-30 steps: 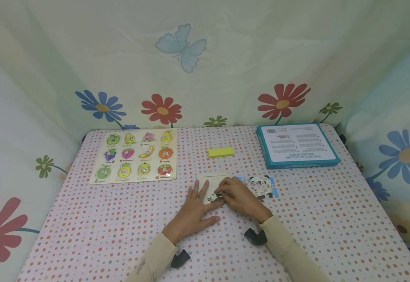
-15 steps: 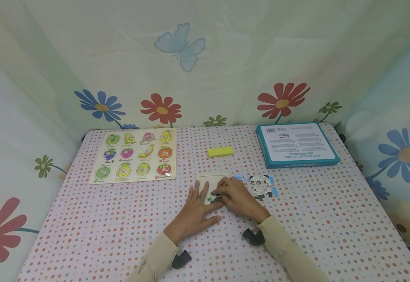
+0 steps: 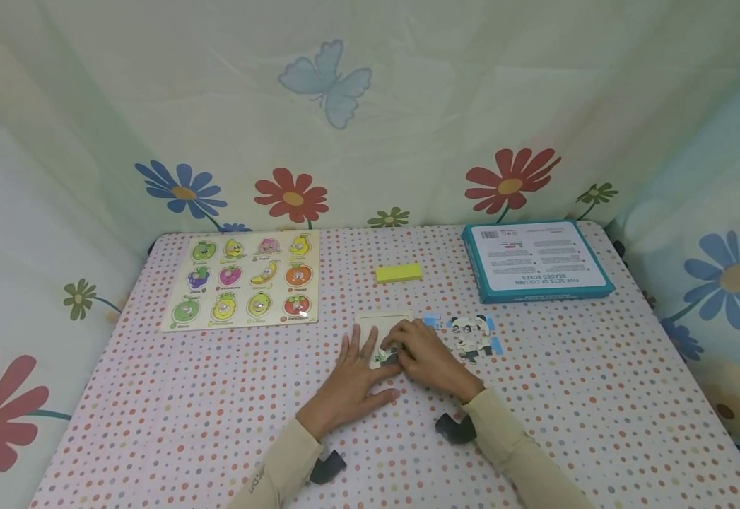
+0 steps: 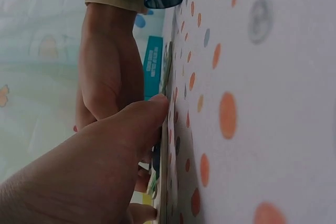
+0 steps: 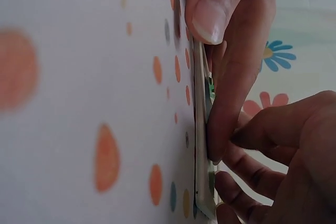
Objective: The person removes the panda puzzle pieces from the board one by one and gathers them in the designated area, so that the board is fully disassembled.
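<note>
A thin, pale puzzle tray (image 3: 370, 319) lies on the table with a black, white and green section of a panda picture (image 3: 380, 357) at its near side. My left hand (image 3: 347, 385) presses on the tray with fingers spread and straight, the index finger along its near edge. My right hand (image 3: 423, 353) has curled fingers over the tray and pinches a small dark puzzle piece, mostly hidden by the fingertips. In the right wrist view, the right fingers (image 5: 247, 182) sit close beside the left index finger. Loose panda puzzle pieces (image 3: 471, 336) lie to the right, with a blue-edged piece (image 3: 432, 322) beside them.
A fruit picture board (image 3: 242, 283) lies at the back left. Behind the tray is a yellow block (image 3: 398, 273). A teal and white box (image 3: 537, 261) stands at the back right, and a flowered curtain (image 3: 401, 106) encloses the dotted table (image 3: 217, 396).
The right hand has shifted slightly left over the tray, its fingers still at the dark piece. My left hand stays in nearly the same place.
</note>
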`<state>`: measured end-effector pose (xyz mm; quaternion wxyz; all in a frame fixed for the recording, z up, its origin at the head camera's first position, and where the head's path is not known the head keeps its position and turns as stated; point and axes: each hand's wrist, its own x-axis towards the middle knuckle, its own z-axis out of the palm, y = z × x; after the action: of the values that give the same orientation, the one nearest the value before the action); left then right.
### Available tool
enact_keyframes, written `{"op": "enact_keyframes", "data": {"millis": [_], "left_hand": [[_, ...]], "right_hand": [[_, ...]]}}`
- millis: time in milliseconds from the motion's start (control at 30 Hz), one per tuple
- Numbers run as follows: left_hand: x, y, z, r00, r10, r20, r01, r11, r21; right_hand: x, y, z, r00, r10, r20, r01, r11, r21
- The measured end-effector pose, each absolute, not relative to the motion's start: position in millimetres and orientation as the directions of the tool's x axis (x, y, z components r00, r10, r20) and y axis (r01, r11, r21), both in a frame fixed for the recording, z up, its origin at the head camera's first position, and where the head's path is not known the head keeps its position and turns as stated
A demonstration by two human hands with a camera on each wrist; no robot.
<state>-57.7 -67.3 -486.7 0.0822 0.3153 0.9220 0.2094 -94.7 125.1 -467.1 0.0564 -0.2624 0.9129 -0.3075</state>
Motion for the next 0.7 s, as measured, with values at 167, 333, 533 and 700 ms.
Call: {"op": "enact_keyframes", "data": {"millis": [167,333,533,700], "left_hand": [[-57.3,-67.3,-486.0,-0.787,0.617,-0.009,0.554,0.713,0.43],[-56.6,-67.8,-484.6,-0.784,0.621,-0.003,0.559,0.708,0.432],[-56.0,-68.5,-484.1,-0.782,0.623,-0.002,0.561,0.706,0.433],[-56.2,-68.3,-484.9,-0.783,0.622,-0.009,0.554,0.705,0.442]], "right_hand": [[-94.7,127.8,-466.1,-0.852,-0.522,0.037,-0.404,0.613,-0.679],[-96.9,133.3,-465.6,-0.843,-0.538,-0.017,-0.338,0.554,-0.761],[-101.2,139.9,-467.6,-0.817,-0.576,-0.032,-0.322,0.502,-0.802],[-102.8,141.6,-469.4,-0.81,-0.587,-0.023,-0.332,0.491,-0.805]]}}
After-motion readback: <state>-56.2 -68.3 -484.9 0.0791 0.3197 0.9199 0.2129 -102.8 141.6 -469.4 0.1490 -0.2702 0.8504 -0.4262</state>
